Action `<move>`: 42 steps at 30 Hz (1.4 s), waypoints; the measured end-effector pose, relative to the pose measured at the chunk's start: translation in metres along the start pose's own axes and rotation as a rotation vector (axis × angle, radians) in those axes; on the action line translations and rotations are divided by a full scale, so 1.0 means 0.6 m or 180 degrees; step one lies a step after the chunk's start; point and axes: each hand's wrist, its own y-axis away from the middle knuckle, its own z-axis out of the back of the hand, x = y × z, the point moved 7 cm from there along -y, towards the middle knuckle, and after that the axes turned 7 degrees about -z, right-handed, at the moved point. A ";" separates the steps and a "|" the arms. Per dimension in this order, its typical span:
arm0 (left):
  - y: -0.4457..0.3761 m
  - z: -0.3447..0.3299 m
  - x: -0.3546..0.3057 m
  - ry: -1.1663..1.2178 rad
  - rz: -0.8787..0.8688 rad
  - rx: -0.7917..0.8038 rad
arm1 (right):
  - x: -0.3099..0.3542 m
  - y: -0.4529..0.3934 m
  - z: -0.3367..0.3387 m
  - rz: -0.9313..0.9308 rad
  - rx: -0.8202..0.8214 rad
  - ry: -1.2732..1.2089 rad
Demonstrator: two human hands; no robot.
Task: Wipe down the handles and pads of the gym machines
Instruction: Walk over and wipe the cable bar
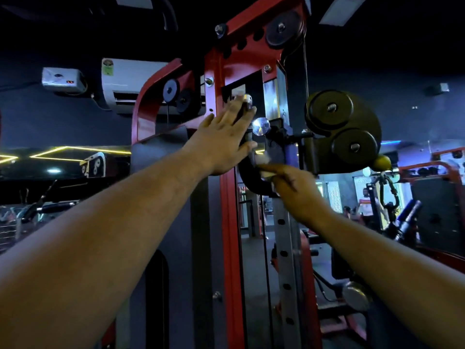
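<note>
A curved black handle (254,183) hangs on the sliding carriage of a red cable machine (230,222), at head height. My left hand (224,142) lies against the upper part of the handle, fingers straight and pointing up, thumb across the bar. My right hand (299,190) comes in from the lower right and pinches a small white cloth (265,172) against the handle's lower curve. Both hands are blurred. A chrome knob (261,126) sticks out just right of my left fingers.
A black double-pulley housing (344,132) juts out to the right of the handle on a steel upright with holes (284,248). An air conditioner (125,81) hangs on the dark wall at the upper left. More machines and a person (366,200) stand at the far right.
</note>
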 end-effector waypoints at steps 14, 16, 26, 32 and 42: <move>0.015 -0.049 -0.020 -0.0152 -0.0033 -0.0222 | -0.075 0.016 -0.022 -0.0716 0.0326 0.0623; 0.015 -0.050 -0.021 -0.0143 -0.0032 -0.0233 | -0.052 0.029 -0.024 -0.0640 0.0139 0.0138; 0.015 -0.055 -0.012 -0.0156 -0.0033 -0.0247 | -0.033 0.020 -0.034 -0.0819 -0.0252 0.0386; 0.020 -0.037 -0.011 0.0056 -0.0035 -0.0053 | 0.014 0.057 -0.035 -0.1098 -0.0395 -0.1603; 0.005 0.049 0.069 0.0356 0.0248 -0.0277 | 0.159 -0.099 0.010 0.1056 -0.0363 0.1034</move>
